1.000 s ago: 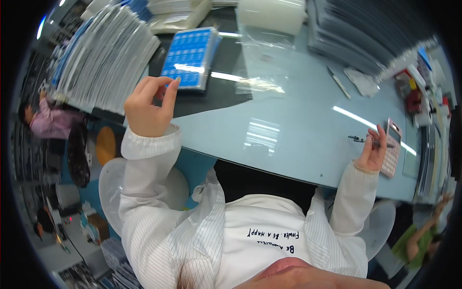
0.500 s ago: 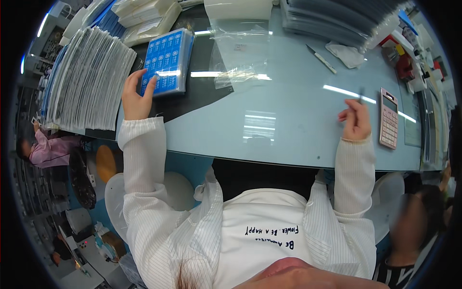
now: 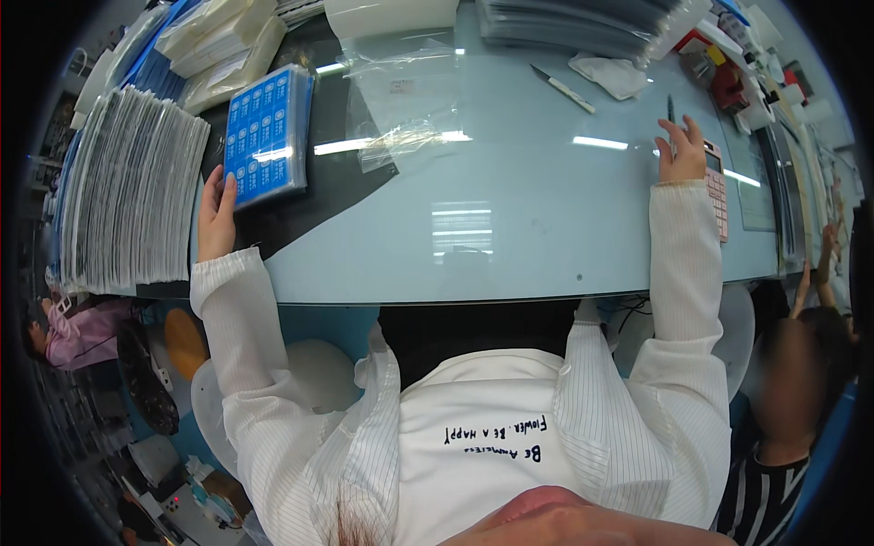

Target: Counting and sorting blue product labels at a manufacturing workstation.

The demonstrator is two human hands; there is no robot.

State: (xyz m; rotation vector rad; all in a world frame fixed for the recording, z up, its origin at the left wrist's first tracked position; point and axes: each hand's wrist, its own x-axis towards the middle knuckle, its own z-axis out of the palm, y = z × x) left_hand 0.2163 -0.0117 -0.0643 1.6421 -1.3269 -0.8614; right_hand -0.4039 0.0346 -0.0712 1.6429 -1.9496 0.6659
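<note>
A stack of blue printed sheets in clear plastic (image 3: 264,136) lies on the left of the desk. At its lower left corner is my left hand (image 3: 217,218), thumb on the top and the other fingers along the side, closed on the edge. My right hand (image 3: 685,156) is raised at the right, fingers bent around a dark slim pen (image 3: 671,109) whose end sticks out beyond them. A pink calculator (image 3: 716,196) lies beside and partly behind this hand and its sleeve.
A tall row of plastic-sleeved sheets (image 3: 132,191) stands left of my left hand. Clear plastic bags (image 3: 401,114) lie mid-desk. A craft knife (image 3: 563,88) and a crumpled white tissue (image 3: 610,76) are farther right. Thick grey plastic sheets (image 3: 574,32) are piled at the back.
My left hand has drawn back from the top of the blue stack to its lower left corner. My right hand has moved farther away with the pen, beside the calculator. The whole view has shifted.
</note>
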